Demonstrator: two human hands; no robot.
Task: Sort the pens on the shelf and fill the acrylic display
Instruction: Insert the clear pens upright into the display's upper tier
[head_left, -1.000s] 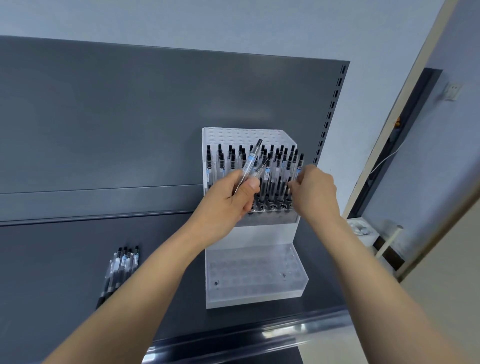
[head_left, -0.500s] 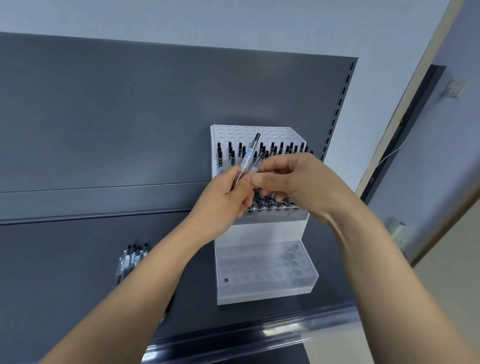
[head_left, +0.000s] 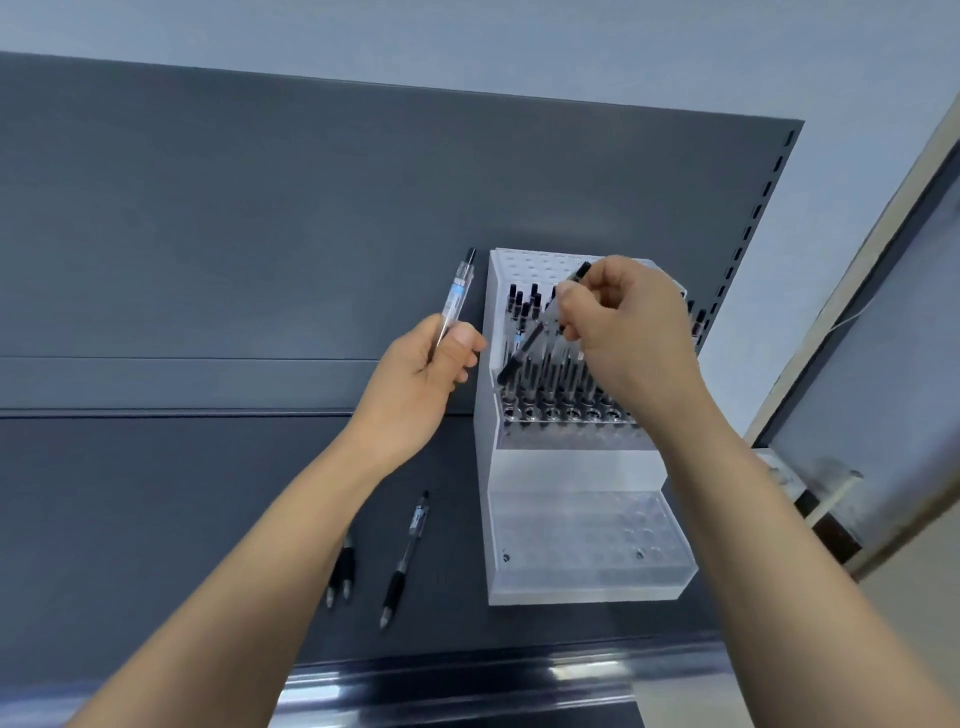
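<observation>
The left hand (head_left: 421, 374) holds one clear pen (head_left: 456, 299) nearly upright, just left of the acrylic display (head_left: 571, 467). Thumb and curled fingers close round its lower end, and its black cap end points up in front of the grey back panel (head_left: 260, 208). A pale blue and white label band wraps the barrel; any writing on it is too small to read.

The right hand (head_left: 631, 338) is over the display's upper tier, with thumb and fingertips pinching a second pen (head_left: 535, 335). That pen is tilted: its black top sticks up past the knuckles and its dark grip end slants down to the left, above the front row of holes. I cannot tell whether its tip touches the display.

The upper tier is crowded with standing pens (head_left: 524, 312), black ends up, and several show the same bluish label. The right hand and wrist hide the tier's right part. The lower tier (head_left: 587, 540), a frosted tray of round holes, holds no pens.

The display stands on the dark grey shelf (head_left: 156, 519), against the back panel. Left of it, one loose pen (head_left: 408, 556) lies on the shelf with its tip toward the front edge. Two more pens (head_left: 343, 571) lie just beside it, partly hidden under the left forearm. No brand name can be read anywhere.
</observation>
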